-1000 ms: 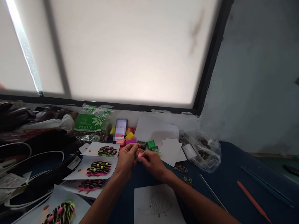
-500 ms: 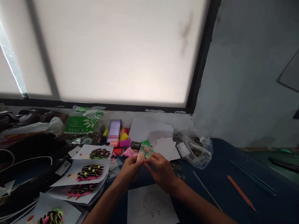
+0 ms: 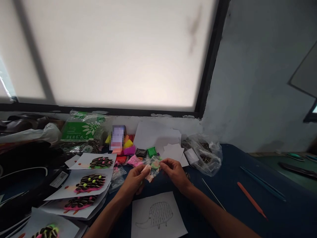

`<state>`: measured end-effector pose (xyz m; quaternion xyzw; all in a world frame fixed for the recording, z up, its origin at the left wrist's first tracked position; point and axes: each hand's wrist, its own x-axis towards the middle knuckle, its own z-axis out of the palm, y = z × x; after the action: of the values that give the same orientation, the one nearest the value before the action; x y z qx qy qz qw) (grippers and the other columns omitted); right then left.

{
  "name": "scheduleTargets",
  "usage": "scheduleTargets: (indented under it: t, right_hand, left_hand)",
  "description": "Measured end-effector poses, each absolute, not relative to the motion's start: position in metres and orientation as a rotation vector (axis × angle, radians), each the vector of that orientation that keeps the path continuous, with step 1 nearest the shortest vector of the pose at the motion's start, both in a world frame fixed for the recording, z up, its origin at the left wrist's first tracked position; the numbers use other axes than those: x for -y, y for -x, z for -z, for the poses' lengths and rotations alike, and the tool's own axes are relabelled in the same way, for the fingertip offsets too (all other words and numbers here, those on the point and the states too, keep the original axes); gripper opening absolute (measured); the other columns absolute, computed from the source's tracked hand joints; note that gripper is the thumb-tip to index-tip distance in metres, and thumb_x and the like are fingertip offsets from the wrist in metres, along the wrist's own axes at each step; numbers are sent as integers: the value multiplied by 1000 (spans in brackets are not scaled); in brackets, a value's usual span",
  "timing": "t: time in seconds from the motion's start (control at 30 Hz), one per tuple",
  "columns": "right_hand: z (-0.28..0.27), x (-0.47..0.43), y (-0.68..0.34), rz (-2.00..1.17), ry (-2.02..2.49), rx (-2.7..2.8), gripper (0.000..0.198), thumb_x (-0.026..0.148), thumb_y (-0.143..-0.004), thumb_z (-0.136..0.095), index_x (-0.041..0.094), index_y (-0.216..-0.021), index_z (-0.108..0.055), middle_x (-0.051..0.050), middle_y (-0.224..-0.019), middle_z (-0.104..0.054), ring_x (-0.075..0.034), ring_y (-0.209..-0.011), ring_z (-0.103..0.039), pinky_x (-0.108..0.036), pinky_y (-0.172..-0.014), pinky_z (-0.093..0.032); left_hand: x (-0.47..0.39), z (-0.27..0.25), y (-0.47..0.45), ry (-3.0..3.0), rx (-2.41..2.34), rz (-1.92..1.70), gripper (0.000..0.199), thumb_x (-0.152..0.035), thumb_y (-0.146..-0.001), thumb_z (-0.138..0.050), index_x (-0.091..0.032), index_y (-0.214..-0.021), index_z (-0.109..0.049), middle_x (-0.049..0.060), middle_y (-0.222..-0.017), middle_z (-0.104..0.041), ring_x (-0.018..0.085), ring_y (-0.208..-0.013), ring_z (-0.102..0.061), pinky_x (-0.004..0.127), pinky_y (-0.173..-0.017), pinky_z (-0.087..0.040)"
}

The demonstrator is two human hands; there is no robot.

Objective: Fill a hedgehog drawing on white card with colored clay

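Note:
Between my hands is a small clear plastic bag [image 3: 155,165] with pale pink and green bits showing inside, perhaps modelling clay. My left hand [image 3: 135,178] pinches its left side, thumb on top. My right hand [image 3: 174,172] has thumb and forefinger pressed together at the bag's upper right edge. Below them lies a white sheet with a pencil drawing [image 3: 160,213] of a spiny, long-snouted animal. Just behind the bag sit a green clay packet [image 3: 151,152], a black packet [image 3: 141,152] and a pink packet [image 3: 135,161].
Cards with seed-and-clay animals [image 3: 90,183] are stacked at left. Behind stand a green seed bag [image 3: 80,130], a phone [image 3: 117,137] and white paper [image 3: 156,135]. A clear bag of seeds [image 3: 205,155], an orange tool [image 3: 251,200] and blue tweezers [image 3: 264,183] lie right.
My hands have drawn slightly apart, and more of the plastic bag shows between them. The drawing is less covered by my right hand. The whole view has shifted a little.

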<state>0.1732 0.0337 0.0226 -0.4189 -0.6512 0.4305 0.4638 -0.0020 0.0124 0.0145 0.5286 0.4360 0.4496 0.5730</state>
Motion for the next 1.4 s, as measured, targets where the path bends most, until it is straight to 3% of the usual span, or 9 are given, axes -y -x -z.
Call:
scheduleTargets:
  t: [0.33, 0.6, 0.7, 0.77, 0.83, 0.9, 0.93, 1.17, 1.4]
  right_hand:
    - [-22, -35, -180, -1287, 1022, 1597, 31, 46, -75, -66, 16, -70, -58, 3, -61, -55, -9, -52, -49, -21, -48, -38]
    - [-24, -35, -178, -1294, 1010, 1624, 25, 40, -71, -71, 16, -70, -66, 1, -65, -60, -10, -52, -49, -23, -49, -37]
    - [-26, -35, -178, -1215, 1007, 1571, 25, 39, -72, -72, 17, -67, -64, 2, -63, -57, -11, -56, -48, -23, -53, -38]
    - [-26, -34, -177, -1186, 995, 1532, 25, 40, -73, -72, 17, -68, -63, 2, -64, -57, -10, -57, -47, -23, -55, -38]
    - [-25, -32, -174, -1185, 975, 1503, 27, 42, -73, -72, 18, -68, -61, 3, -63, -55, -10, -56, -45, -23, -54, -36]
    - [-23, -30, -171, -1203, 949, 1491, 31, 45, -72, -74, 18, -67, -59, 5, -60, -52, -9, -55, -42, -22, -53, -34]
    - [-23, -28, -169, -1217, 936, 1493, 33, 46, -71, -75, 18, -67, -58, 5, -59, -51, -9, -54, -41, -23, -53, -34]
    - [-27, -22, -167, -1308, 904, 1559, 35, 48, -70, -76, 15, -66, -65, 2, -62, -56, -9, -56, -42, -23, -53, -33]
    - [-27, -23, -166, -1308, 932, 1600, 30, 46, -78, -67, 17, -72, -64, 0, -69, -61, -10, -56, -48, -22, -51, -37]
  left_hand:
    - [-17, -8, 6, -1292, -1046, -1067, 59, -70, -67, -65, -17, -92, -58, -6, -53, -58, 4, -27, -35, 16, -29, -18]
    - [-16, -6, 3, -1282, -1135, -1088, 77, -66, -67, -65, -11, -120, -54, -8, -52, -55, 4, -26, -35, 17, -30, -17]
    - [-15, -7, 3, -1238, -1223, -1206, 85, -63, -65, -66, -13, -130, -46, -5, -65, -61, 4, -26, -33, 19, -29, -19]
    - [-15, -10, 2, -1254, -1299, -1361, 72, -61, -66, -67, -14, -119, -54, 0, -78, -65, 5, -31, -39, 20, -31, -27]
    - [-13, -15, -1, -1351, -1319, -1536, 47, -55, -70, -66, -15, -94, -63, 4, -86, -66, 10, -49, -54, 21, -44, -40]
    - [-11, -20, -6, -1483, -1230, -1579, 32, -49, -74, -66, -17, -75, -63, 5, -85, -67, 17, -72, -61, 23, -60, -47]
    - [-9, -21, -8, -1510, -1186, -1554, 30, -47, -73, -68, -17, -74, -63, 4, -81, -66, 17, -73, -61, 24, -62, -46]
    - [-8, -18, -14, -1473, -1135, -1286, 36, -53, -77, -57, -17, -71, -59, -5, -58, -49, 8, -41, -32, 21, -39, -25]
    - [-9, -13, -12, -1582, -1176, -1346, 31, -47, -84, -50, -20, -68, -51, -5, -60, -44, 11, -51, -35, 22, -48, -28]
